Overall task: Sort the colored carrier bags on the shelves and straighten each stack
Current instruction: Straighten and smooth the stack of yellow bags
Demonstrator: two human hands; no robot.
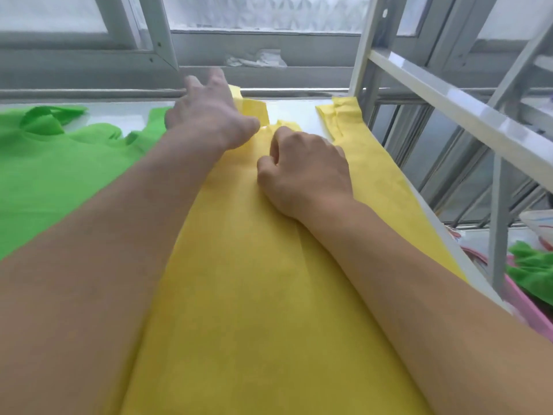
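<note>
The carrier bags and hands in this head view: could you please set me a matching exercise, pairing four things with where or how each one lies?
Things:
1. green bags
2. yellow bags
3. left hand
4. right hand

Places or states:
A. fingers curled, resting knuckles-up on the middle of the yellow stack
B. spread on the left part of the shelf, handles crumpled
C. reaching to the far left handle of the yellow stack
D. long flat stack in the middle of the shelf, under both forearms

Pairs: 1-B, 2-D, 3-C, 4-A
</note>
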